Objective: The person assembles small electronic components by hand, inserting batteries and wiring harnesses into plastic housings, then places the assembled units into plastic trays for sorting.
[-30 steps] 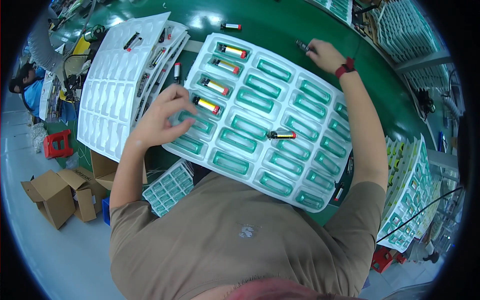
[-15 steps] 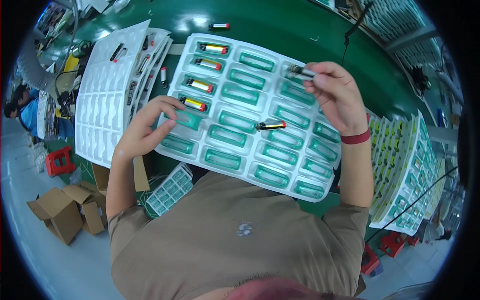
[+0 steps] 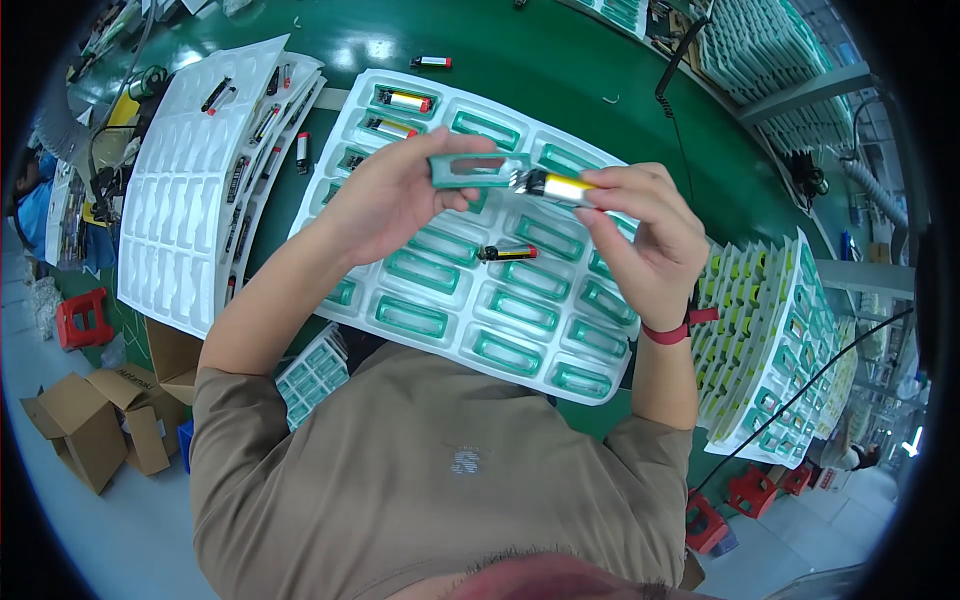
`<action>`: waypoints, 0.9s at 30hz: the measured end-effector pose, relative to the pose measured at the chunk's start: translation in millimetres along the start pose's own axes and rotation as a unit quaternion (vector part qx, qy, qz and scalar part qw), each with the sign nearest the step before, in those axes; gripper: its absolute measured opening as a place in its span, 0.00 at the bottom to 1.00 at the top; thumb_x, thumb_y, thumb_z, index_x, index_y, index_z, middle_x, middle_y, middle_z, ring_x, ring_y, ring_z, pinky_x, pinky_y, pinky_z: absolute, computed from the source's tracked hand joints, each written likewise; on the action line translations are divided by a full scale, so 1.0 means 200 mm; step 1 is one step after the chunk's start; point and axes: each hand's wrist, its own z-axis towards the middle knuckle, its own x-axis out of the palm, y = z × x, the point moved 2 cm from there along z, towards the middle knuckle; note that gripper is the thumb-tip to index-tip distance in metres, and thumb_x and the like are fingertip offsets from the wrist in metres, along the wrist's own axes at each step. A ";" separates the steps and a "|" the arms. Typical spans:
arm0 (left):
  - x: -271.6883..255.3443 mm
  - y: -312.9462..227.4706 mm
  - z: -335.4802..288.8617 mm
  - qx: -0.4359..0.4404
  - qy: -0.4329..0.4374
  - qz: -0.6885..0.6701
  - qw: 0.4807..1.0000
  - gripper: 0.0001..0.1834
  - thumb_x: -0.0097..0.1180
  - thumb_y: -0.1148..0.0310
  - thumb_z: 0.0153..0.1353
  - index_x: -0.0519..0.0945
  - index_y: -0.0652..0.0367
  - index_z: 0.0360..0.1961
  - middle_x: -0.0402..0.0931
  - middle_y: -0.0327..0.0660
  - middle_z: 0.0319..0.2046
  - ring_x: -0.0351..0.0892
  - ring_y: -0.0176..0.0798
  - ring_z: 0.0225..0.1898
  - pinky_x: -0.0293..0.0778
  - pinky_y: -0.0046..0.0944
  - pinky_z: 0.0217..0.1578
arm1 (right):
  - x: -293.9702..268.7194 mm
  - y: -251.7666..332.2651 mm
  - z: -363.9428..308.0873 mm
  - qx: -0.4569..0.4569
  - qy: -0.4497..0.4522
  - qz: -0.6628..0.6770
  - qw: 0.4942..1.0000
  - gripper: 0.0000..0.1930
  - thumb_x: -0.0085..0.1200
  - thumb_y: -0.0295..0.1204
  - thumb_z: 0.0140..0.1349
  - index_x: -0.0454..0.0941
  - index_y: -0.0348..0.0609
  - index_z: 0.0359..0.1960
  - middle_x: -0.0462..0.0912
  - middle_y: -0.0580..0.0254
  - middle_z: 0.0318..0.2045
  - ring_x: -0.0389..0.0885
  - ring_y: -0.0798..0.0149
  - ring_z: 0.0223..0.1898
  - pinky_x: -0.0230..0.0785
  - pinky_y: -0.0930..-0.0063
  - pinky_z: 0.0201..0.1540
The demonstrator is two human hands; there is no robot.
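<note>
Here | left fingers [image 3: 460, 143] grasp one green frame [image 3: 475, 183] | right fingers [image 3: 628, 180] grasp one yellow-banded cylinder [image 3: 562, 188]

Wide open across the green tabletop [image 3: 545, 85] beyond the white tray's [image 3: 457, 336] far edge, except around a coiled black cord [image 3: 683, 52]; pinched along its left edge by stacked trays [image 3: 170, 225] and a loose cylinder [image 3: 303, 150]; blocked above its far half by left hand [image 3: 395, 190] and right hand [image 3: 652, 225].
</note>
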 end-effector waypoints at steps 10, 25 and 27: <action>0.09 0.04 0.01 0.014 0.085 -0.007 0.996 0.25 0.40 0.64 0.79 0.72 0.75 0.65 0.77 0.50 0.59 0.80 0.42 0.50 0.76 0.40 0.55 | 0.11 -0.02 -0.02 -0.038 0.070 -0.100 0.992 0.14 0.65 0.14 0.52 0.86 0.38 0.41 0.87 0.56 0.45 0.85 0.56 0.38 0.77 0.69 0.38; 0.11 0.06 0.02 0.204 -0.007 0.451 0.869 0.19 0.52 0.78 0.70 0.76 0.63 0.61 0.81 0.44 0.50 0.83 0.40 0.46 0.79 0.39 0.47 | 0.14 -0.09 -0.08 0.178 0.051 -0.006 0.983 0.18 0.67 0.19 0.56 0.81 0.33 0.50 0.83 0.56 0.37 0.83 0.65 0.36 0.77 0.74 0.41; 0.11 0.06 0.01 0.255 -0.002 0.478 0.840 0.20 0.53 0.80 0.66 0.77 0.63 0.60 0.80 0.46 0.51 0.83 0.45 0.48 0.79 0.41 0.48 | 0.14 -0.07 -0.08 0.109 0.042 -0.044 0.992 0.18 0.66 0.18 0.55 0.80 0.34 0.49 0.83 0.55 0.36 0.84 0.62 0.35 0.77 0.73 0.39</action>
